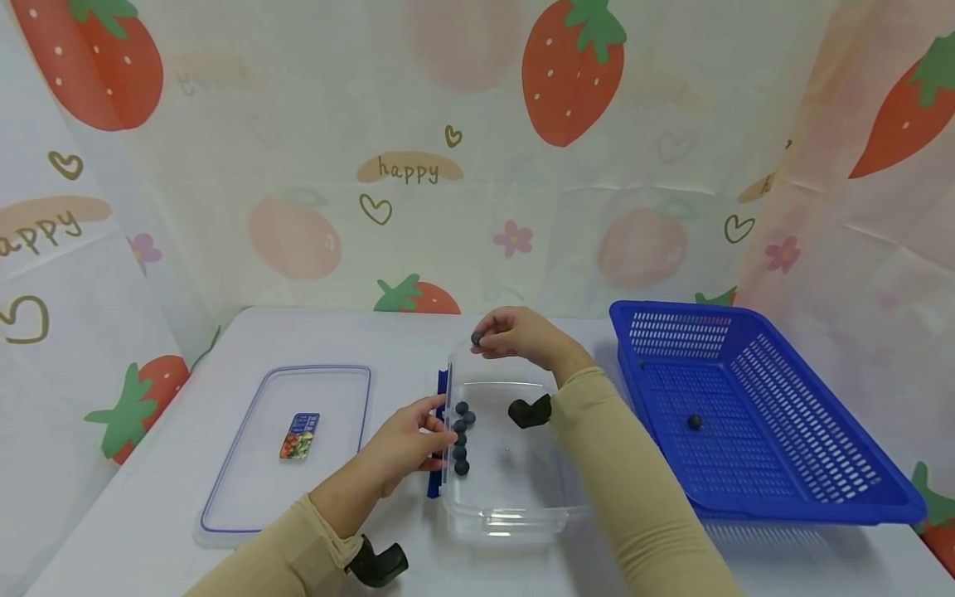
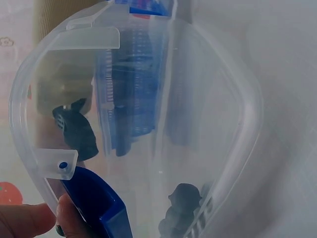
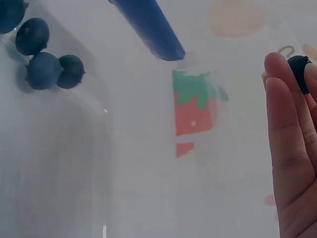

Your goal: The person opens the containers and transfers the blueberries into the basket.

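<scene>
My right hand point(image 1: 525, 340) pinches a single blueberry point(image 1: 477, 338) between thumb and fingertips, raised over the far left corner of a clear plastic container point(image 1: 515, 522). In the right wrist view the held berry point(image 3: 299, 72) shows partly between the fingers. With my left hand point(image 1: 403, 439) I grip the container's left rim, beside its dark blue side latch point(image 1: 443, 381). The left wrist view has thumb and finger at the rim, near the same latch point(image 2: 96, 198). Several blueberries point(image 1: 460, 453) lie in a line along the container's left wall, two of them side by side at the far end.
A blue perforated basket point(image 1: 813, 510) stands at the right with one blueberry point(image 1: 695, 422) on its floor and a tiny one near its far left wall. To the left lies a clear lid point(image 1: 246, 489) with a blue seal and a printed label point(image 1: 300, 436).
</scene>
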Available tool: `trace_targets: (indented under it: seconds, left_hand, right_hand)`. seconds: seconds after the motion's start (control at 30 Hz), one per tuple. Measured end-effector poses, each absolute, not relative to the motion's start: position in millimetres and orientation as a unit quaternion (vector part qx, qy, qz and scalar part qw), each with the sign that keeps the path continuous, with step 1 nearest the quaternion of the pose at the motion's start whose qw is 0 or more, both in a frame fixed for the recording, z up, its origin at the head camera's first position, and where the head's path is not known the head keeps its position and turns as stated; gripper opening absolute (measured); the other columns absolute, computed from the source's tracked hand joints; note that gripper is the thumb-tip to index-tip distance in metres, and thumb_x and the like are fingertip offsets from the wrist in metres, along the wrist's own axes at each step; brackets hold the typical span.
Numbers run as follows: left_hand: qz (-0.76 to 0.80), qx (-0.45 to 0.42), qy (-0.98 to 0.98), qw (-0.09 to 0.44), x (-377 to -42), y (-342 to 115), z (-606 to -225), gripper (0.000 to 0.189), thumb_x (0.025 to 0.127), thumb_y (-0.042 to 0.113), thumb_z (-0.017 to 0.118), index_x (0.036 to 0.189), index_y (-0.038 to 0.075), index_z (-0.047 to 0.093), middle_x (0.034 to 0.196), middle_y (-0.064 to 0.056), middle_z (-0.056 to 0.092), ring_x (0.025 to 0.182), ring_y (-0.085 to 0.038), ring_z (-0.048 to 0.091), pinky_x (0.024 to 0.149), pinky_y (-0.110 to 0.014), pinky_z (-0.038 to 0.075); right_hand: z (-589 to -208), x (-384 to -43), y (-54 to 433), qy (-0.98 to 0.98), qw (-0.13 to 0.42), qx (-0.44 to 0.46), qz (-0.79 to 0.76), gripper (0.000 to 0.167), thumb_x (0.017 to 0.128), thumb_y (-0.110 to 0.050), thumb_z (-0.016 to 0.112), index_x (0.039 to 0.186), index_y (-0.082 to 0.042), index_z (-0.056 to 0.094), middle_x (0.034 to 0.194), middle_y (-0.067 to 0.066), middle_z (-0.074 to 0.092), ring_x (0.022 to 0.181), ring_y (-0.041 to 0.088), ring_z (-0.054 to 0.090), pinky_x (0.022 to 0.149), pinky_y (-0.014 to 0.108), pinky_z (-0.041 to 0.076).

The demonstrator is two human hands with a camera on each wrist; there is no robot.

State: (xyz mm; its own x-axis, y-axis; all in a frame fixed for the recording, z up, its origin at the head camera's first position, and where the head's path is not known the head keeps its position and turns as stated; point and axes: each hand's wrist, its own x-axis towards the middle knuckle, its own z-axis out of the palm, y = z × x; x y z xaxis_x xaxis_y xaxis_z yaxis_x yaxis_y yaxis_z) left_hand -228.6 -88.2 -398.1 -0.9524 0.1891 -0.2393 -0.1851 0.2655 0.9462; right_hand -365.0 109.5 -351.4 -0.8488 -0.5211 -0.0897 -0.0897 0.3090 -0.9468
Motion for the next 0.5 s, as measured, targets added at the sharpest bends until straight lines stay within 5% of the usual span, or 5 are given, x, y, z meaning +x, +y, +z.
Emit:
trace_targets:
  seconds: [0.5]
  left_hand:
    - [0.604, 0.006, 0.783, 0.15, -226.8, -88.2, -397.7, 0.062, 0.086, 0.008, 0.062, 0.141, 0.01, 0.033, 0.092, -0.01, 0.049, 0.081, -0.02, 0.056, 0.067, -0.029, 0.055]
  right_hand:
    - [-286.4, -357.9, 169.8, 0.801, 0.151, -0.24, -0.527, 0.02, 0.088, -0.005, 0.059, 0.105, 0.004, 0.054, 0.098, 0.016, 0.059, 0.094, 0.023, 0.063, 0.085, 0.034, 0.051]
